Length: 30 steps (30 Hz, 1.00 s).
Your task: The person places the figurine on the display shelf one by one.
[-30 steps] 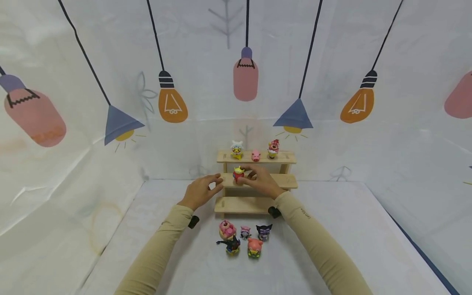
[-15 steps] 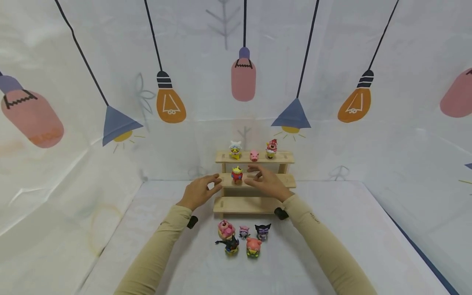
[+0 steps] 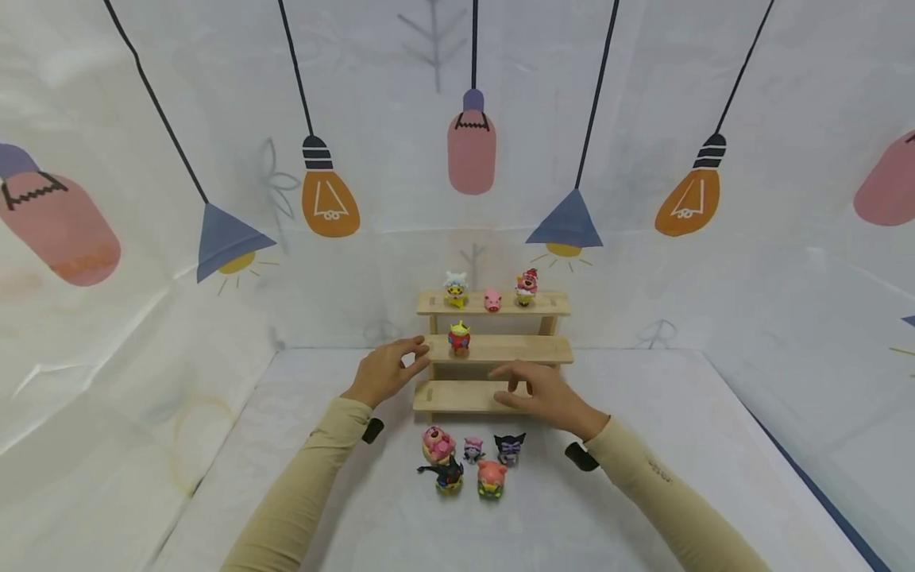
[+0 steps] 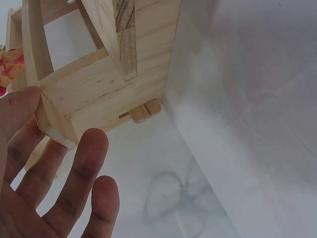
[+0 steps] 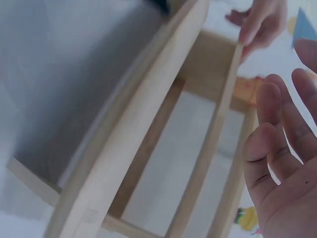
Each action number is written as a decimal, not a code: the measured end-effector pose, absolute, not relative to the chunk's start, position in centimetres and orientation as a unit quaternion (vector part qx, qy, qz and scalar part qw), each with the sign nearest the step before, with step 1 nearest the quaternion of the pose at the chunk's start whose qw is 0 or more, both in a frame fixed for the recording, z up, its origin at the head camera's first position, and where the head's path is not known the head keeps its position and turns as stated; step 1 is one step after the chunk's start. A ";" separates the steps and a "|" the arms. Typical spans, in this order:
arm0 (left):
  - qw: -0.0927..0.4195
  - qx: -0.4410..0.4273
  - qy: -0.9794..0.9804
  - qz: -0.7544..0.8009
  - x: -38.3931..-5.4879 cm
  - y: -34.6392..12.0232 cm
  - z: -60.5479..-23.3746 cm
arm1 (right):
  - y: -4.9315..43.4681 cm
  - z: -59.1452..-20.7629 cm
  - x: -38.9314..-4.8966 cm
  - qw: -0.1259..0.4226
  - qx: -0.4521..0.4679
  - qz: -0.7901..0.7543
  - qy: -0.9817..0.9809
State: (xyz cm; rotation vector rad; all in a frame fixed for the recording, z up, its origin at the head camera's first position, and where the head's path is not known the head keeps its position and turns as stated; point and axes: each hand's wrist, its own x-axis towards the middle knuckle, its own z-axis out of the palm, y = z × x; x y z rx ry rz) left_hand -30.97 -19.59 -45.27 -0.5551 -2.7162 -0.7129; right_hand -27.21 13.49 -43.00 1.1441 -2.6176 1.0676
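At the left end of a wooden three-tier shelf (image 3: 500,349), my left hand (image 3: 386,372) has its fingertips by the middle board, the thumb at the board's corner in the left wrist view. My right hand (image 3: 546,393) holds nothing; its loosely bent fingers hover in front of the lowest board. A green-headed alien figurine (image 3: 460,339) in red and blue stands on the middle board's left part. On the top board stand a yellow figurine in a white hat (image 3: 456,291), a pink pig figurine (image 3: 492,300) and a pink bear figurine in a red hat (image 3: 526,287).
In front of the shelf, several figurines are grouped on the white table (image 3: 608,508): a pink bear (image 3: 438,445), a small pink one (image 3: 473,450), a black-eared purple one (image 3: 509,449), a dark winged one (image 3: 448,475) and a salmon-pink one (image 3: 492,479). A patterned white sheet (image 3: 400,262) hangs behind.
My right hand has let go of the alien figurine and drawn back, down and right, to the lowest board. The figurine stays on the middle board. My left hand has stayed put.
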 end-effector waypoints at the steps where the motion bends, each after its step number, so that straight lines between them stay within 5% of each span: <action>1: 0.138 -0.193 -0.940 -0.246 -31.0 -19.6 -45.3 | 13.6 -43.1 -26.7 0.048 0.381 0.345 -0.857; 15: 0.129 -0.190 -0.939 -0.255 -31.2 -19.9 -45.6 | 15.6 -46.6 -23.1 0.045 0.397 0.341 -0.851; 30: 0.141 -0.194 -0.937 -0.253 -31.4 -19.9 -45.7 | 16.6 -48.5 -23.1 0.031 0.399 0.331 -0.855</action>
